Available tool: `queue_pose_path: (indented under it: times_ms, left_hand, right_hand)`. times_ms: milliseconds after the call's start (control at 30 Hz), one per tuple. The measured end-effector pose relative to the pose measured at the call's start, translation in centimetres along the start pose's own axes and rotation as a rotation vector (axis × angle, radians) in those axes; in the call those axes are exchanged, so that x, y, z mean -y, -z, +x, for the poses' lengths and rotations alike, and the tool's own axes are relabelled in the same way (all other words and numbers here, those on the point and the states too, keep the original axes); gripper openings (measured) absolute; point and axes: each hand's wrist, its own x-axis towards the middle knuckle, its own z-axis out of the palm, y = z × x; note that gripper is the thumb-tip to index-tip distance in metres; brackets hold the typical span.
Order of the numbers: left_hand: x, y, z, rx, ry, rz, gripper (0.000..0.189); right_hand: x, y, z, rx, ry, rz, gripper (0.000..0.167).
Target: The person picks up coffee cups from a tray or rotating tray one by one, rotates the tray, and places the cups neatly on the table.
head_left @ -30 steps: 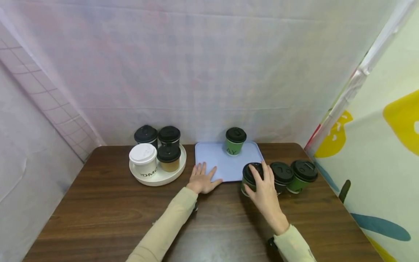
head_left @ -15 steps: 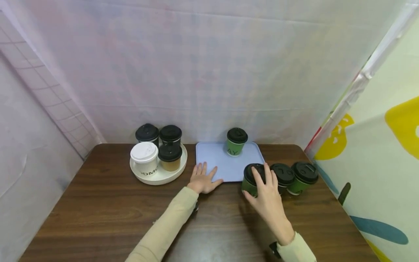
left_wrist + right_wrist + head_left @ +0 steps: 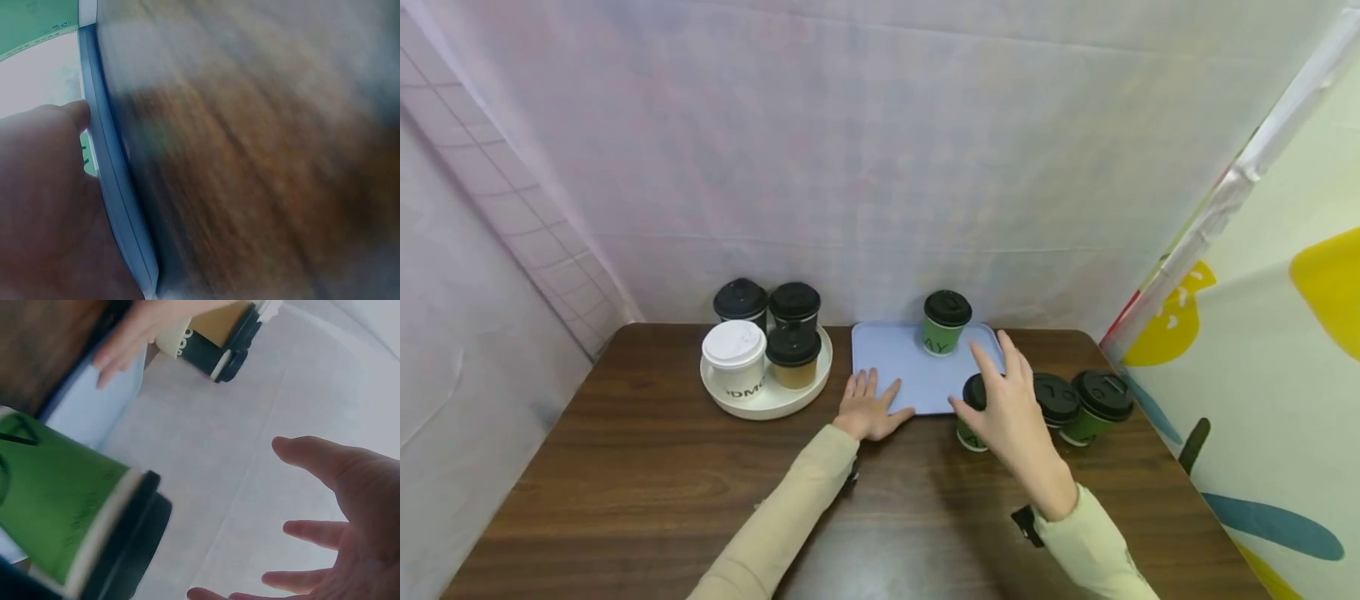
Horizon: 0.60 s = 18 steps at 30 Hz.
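Note:
My left hand (image 3: 867,410) rests on the front left corner of the light blue tray (image 3: 895,350), fingers spread and straight. A green paper coffee cup (image 3: 942,336) with a black lid stands upright at the tray's back. By the tray's front right corner stands another green coffee cup (image 3: 972,435), partly hidden behind my right hand (image 3: 1013,417). That hand hovers over it with fingers apart and nothing between them. The right wrist view shows a gap between the fingers and the lidded green cup (image 3: 69,494). The left wrist view is blurred.
Right of my right hand stand a black-lidded cup (image 3: 1056,400) and a green cup (image 3: 1093,412) with a black lid. On the left, a round white tray (image 3: 775,410) bears several lidded cups, including a white one (image 3: 734,367). A fabric wall rises behind the table (image 3: 647,467).
My right hand has lifted off the lid of the front green cup and risen slightly, its fingers spread. The cup stays on the table. My left hand keeps its place on the tray.

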Motion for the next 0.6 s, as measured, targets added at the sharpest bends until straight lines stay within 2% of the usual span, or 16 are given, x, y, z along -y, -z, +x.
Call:
queue_pose_path:
  times_ms: [133, 267, 400, 600]
  left_hand:
    - [0.0, -0.5, 0.6, 0.009, 0.013, 0.022, 0.074]
    - [-0.3, -0.2, 0.3, 0.016, 0.007, 0.004, 0.074]
    - [-0.5, -0.3, 0.2, 0.016, 0.0, -0.007, 0.074]
    - [-0.4, 0.0, -0.3, 0.014, 0.023, 0.009, 0.073]
  right_hand:
    - [0.5, -1.2, 3.4, 0.093, -0.038, 0.029, 0.08]
    - [0.3, -2.8, 6.8, 0.199, -0.095, 0.023, 0.08]
    - [0.1, -3.6, 9.7, 0.304, -0.168, -0.016, 0.08]
    - [-0.3, -4.9, 13.3, 0.431, -0.256, -0.055, 0.082]
